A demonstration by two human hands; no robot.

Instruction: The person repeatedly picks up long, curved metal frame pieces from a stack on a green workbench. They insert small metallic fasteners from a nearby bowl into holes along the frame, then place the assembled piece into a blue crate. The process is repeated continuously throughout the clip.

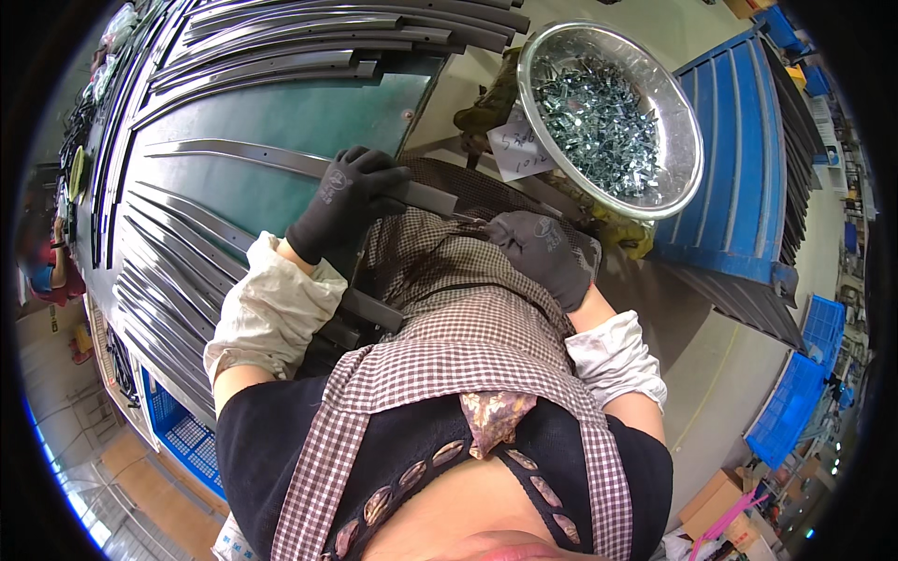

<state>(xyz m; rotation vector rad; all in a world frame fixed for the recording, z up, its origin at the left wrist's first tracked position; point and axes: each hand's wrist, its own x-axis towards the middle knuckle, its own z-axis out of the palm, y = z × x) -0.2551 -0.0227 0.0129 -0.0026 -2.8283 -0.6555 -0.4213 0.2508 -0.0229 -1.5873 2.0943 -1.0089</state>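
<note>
In my gloved left hand (348,198) is a long dark grey strip (267,156), gripped near its right end. The strip lies slantwise over the green tabletop (281,114), and its squared end sticks out past my fingers above my lap. Just right of that end is my right hand (547,254), also in a black glove, with its fingers pinched together. Whatever they hold is too small and dark to make out. Several more strips (182,271) lie side by side on the table's near left part, some reaching under my left forearm.
A steel bowl (675,117) full of small shiny metal pieces (599,122) stands ahead on the right, with a marked paper (517,151) beside it. Further right is a blue ribbed metal bin (725,150). More strips (309,33) cover the table's far side. Blue crates (790,407) stand at right.
</note>
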